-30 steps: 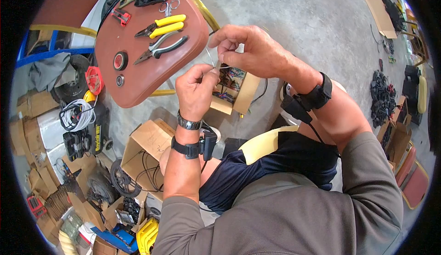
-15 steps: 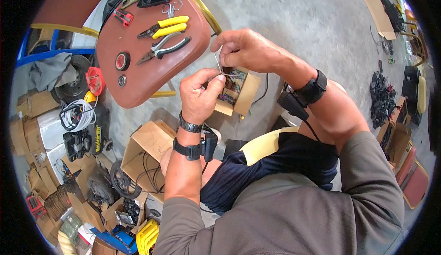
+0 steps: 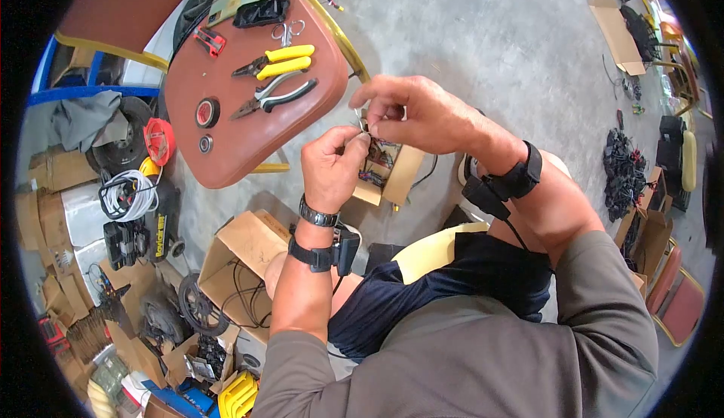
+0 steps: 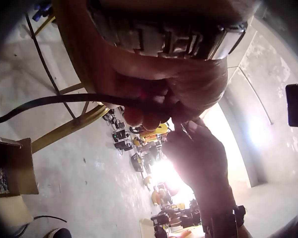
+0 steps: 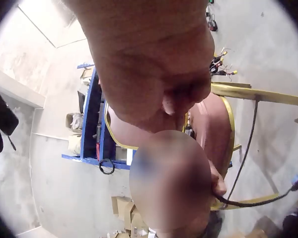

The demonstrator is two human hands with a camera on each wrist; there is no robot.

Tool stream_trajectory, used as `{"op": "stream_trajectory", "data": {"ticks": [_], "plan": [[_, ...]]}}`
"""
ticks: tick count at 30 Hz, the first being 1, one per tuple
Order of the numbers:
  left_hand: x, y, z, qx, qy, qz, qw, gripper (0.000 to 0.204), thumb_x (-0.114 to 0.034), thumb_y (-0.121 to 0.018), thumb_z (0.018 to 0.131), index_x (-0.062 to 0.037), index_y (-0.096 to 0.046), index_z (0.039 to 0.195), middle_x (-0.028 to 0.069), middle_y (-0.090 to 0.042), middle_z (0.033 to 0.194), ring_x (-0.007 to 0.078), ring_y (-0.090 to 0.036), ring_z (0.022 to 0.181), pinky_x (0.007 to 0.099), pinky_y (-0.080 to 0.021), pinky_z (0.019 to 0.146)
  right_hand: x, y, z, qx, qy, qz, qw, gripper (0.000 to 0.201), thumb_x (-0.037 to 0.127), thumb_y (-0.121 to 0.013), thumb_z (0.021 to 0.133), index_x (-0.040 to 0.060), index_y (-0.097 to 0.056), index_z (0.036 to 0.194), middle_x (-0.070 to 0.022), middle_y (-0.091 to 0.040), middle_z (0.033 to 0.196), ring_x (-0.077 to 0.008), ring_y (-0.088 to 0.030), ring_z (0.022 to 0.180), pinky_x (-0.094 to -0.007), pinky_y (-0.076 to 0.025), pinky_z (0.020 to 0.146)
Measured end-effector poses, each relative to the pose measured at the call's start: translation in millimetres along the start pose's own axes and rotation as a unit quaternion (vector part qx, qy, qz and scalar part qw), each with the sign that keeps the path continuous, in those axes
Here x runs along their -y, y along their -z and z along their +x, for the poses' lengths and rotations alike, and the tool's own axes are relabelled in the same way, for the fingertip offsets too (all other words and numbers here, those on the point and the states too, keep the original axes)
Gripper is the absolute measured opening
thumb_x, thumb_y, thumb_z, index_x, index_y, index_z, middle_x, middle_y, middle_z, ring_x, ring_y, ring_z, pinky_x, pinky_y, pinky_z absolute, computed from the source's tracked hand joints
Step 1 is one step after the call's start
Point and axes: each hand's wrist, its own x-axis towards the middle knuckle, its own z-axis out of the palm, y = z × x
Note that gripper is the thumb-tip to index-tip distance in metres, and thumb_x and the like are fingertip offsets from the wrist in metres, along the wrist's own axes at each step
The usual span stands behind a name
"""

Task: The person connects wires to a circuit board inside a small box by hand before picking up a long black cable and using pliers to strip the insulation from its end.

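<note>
In the head view my left hand (image 3: 332,163) pinches a thin, light-coloured wire (image 3: 359,119) between thumb and forefinger. My right hand (image 3: 426,116) is beside it, with thumb and curled fingers pinching at the wire's end. A black cable (image 4: 49,99) runs out from my left hand in the left wrist view. There my right hand (image 4: 201,158) meets the left at the wire. In the right wrist view my right hand (image 5: 154,74) hides most of the wire, and the cable (image 5: 258,204) hangs to the right.
A brown chair seat (image 3: 234,146) bears yellow-handled pliers (image 3: 279,62), grey-black pliers (image 3: 275,95), scissors (image 3: 286,33), a tape roll (image 3: 207,113) and a red tool (image 3: 210,41). Below my hands stands a cardboard box (image 3: 406,173) of wires. Another box (image 3: 241,256) holds black cable.
My right hand has come lower and closer beside my left fingertips. The strand that stuck out to the right is now hidden by its fingers. The head view has shifted slightly.
</note>
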Motion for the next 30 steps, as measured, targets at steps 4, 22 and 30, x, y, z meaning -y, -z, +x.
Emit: {"op": "stream_trajectory", "data": {"ticks": [4,22,30], "plan": [[-9,0,-3,0.041,-0.028,-0.015,0.999,0.009,-0.007,-0.068,0.089,0.0015,-0.070,0.090,0.0020,-0.067,0.073,0.0068,-0.059,0.063,0.0224,-0.048,0.058,-9,10,3,-0.036,-0.066,0.007,0.997,0.037,0.002,-0.065,0.082,0.0011,-0.060,0.118,-0.0012,-0.064,0.075,-0.0086,-0.055,0.067,-0.0276,-0.046,0.061],[4,-7,8,-0.003,0.024,-0.017,1.000,0.010,-0.006,-0.065,0.090,0.0021,-0.070,0.092,0.0030,-0.067,0.072,0.0071,-0.059,0.061,0.0223,-0.048,0.056,6,1,-4,0.001,0.000,-0.026,1.000,0.035,0.001,-0.064,0.085,0.0023,-0.060,0.120,-0.0025,-0.063,0.075,-0.0093,-0.055,0.067,-0.0281,-0.048,0.064],[2,1,6,0.016,0.003,-0.031,0.999,0.008,-0.005,-0.065,0.090,0.0017,-0.069,0.091,0.0042,-0.067,0.072,0.0080,-0.059,0.060,0.0227,-0.046,0.055,-13,23,4,-0.069,-0.082,-0.027,0.994,0.031,0.002,-0.065,0.085,0.0024,-0.063,0.116,-0.0001,-0.064,0.075,-0.0075,-0.056,0.071,-0.0272,-0.048,0.066]]}}
